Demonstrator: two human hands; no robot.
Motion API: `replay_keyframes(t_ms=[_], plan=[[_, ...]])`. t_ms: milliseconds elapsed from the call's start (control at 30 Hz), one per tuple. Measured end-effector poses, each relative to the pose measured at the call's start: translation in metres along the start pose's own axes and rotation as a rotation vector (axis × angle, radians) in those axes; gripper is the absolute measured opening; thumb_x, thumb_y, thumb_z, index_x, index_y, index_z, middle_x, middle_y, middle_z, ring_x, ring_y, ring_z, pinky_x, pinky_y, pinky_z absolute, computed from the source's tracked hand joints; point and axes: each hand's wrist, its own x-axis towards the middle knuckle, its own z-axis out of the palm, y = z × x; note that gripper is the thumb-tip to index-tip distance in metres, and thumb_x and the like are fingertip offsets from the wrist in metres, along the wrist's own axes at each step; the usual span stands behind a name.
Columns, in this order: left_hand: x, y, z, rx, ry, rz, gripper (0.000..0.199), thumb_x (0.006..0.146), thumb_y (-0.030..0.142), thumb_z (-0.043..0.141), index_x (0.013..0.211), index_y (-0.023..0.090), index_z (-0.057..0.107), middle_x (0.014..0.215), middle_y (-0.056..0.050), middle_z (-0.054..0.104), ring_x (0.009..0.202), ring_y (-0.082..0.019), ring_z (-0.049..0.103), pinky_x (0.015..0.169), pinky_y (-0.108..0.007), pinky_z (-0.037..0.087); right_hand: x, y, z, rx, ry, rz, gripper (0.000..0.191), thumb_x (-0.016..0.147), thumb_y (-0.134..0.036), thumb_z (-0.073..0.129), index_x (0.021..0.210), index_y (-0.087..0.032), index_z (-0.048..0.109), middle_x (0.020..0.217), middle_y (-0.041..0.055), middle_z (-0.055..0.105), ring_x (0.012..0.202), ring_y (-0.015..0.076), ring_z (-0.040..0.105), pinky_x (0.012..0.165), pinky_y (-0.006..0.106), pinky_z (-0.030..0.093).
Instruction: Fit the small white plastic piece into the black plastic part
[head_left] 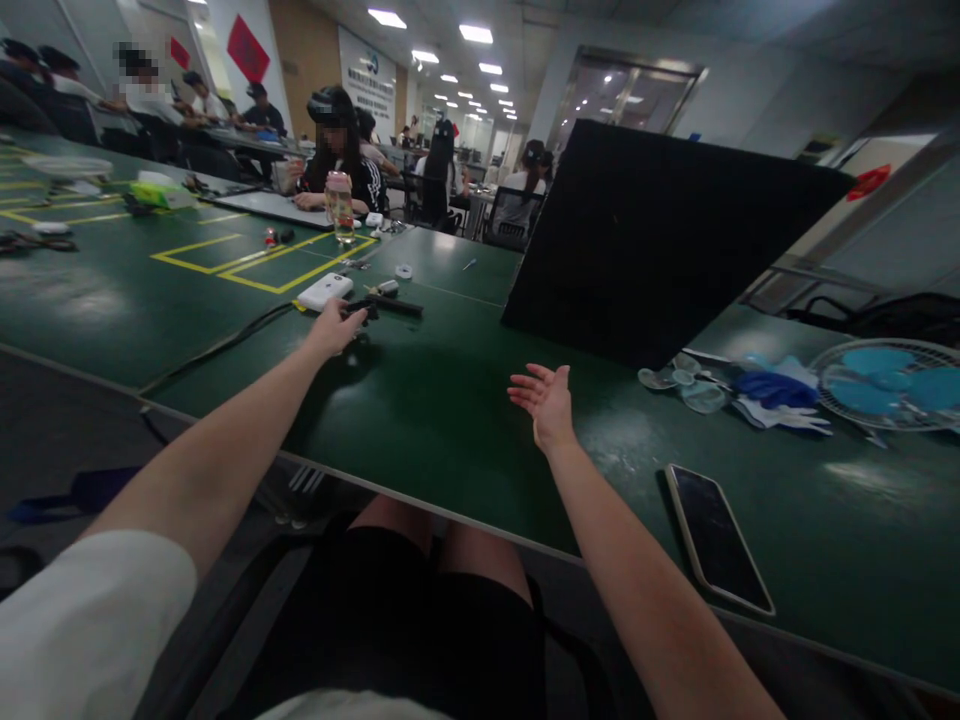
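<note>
My left hand (335, 328) reaches over the green table, its fingers closed around a small black object (363, 309) whose kind I cannot make out. Just behind it are a white box-like device (325, 290) and a dark bar (397, 306). My right hand (546, 405) hovers over the table with fingers stretched out and palm turned left, holding nothing. Beyond that hand a large black panel (652, 240) stands tilted on the table. A smartphone (720, 538) lies to the right of my right forearm.
At the right lie a detached fan blade (684, 378), blue and white gloves (780, 388) and a caged fan (885, 383). A cable (217, 350) crosses the table at left. Past the yellow tape, a drink bottle (340, 208) stands before a seated person (337, 160).
</note>
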Motion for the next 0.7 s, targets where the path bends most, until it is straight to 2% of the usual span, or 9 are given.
replay_keyframes(t_ms=[167, 300, 433, 533, 633, 700], plan=[[-0.022, 0.043, 0.049, -0.034, -0.2, 0.153, 0.055, 0.088, 0.054, 0.057, 0.127, 0.016, 0.05, 0.109, -0.013, 0.069, 0.094, -0.024, 0.065, 0.089, -0.039, 0.05, 0.003, 0.0, 0.002, 0.03, 0.017, 0.008, 0.075, 0.088, -0.082, 0.024, 0.119, -0.024, 0.061, 0.101, 0.0087, 0.074, 0.087, 0.0229, 0.071, 0.076, 0.037, 0.059], [-0.065, 0.094, 0.091, -0.056, -0.362, 0.316, 0.056, 0.089, 0.055, 0.057, 0.127, 0.016, 0.048, 0.109, -0.016, 0.069, 0.094, -0.027, 0.067, 0.085, -0.04, 0.05, 0.009, 0.004, 0.001, 0.084, 0.097, 0.009, 0.076, 0.086, -0.084, 0.025, 0.113, -0.023, 0.061, 0.096, 0.0078, 0.072, 0.082, 0.0216, 0.07, 0.07, 0.035, 0.058], [-0.114, 0.141, 0.127, -0.037, -0.43, 0.384, 0.054, 0.091, 0.057, 0.053, 0.127, 0.017, 0.046, 0.11, -0.019, 0.069, 0.098, -0.031, 0.068, 0.085, -0.043, 0.05, 0.012, 0.01, -0.001, 0.06, 0.198, -0.041, 0.075, 0.086, -0.084, 0.023, 0.112, -0.024, 0.062, 0.096, 0.0065, 0.07, 0.084, 0.0204, 0.068, 0.067, 0.032, 0.056], [-0.141, 0.166, 0.144, 0.001, -0.453, 0.376, 0.051, 0.09, 0.055, 0.055, 0.124, 0.017, 0.047, 0.11, -0.022, 0.068, 0.101, -0.034, 0.068, 0.086, -0.044, 0.049, 0.013, 0.015, -0.003, -0.019, 0.244, -0.101, 0.076, 0.087, -0.083, 0.021, 0.111, -0.025, 0.062, 0.096, 0.0065, 0.069, 0.087, 0.0206, 0.067, 0.067, 0.031, 0.054], [-0.155, 0.181, 0.152, -0.004, -0.465, 0.356, 0.048, 0.092, 0.053, 0.052, 0.123, 0.017, 0.047, 0.113, -0.023, 0.066, 0.103, -0.035, 0.068, 0.086, -0.047, 0.049, 0.015, 0.017, -0.004, -0.076, 0.309, -0.125, 0.077, 0.087, -0.082, 0.019, 0.108, -0.024, 0.063, 0.101, 0.0067, 0.068, 0.092, 0.0207, 0.065, 0.07, 0.032, 0.052], [-0.16, 0.186, 0.154, -0.008, -0.452, 0.345, 0.047, 0.093, 0.052, 0.052, 0.124, 0.017, 0.046, 0.114, -0.024, 0.066, 0.104, -0.036, 0.067, 0.087, -0.049, 0.048, 0.015, 0.017, -0.005, -0.057, 0.235, -0.066, 0.077, 0.087, -0.082, 0.017, 0.111, -0.025, 0.062, 0.106, 0.0063, 0.066, 0.097, 0.0207, 0.063, 0.073, 0.031, 0.051]])
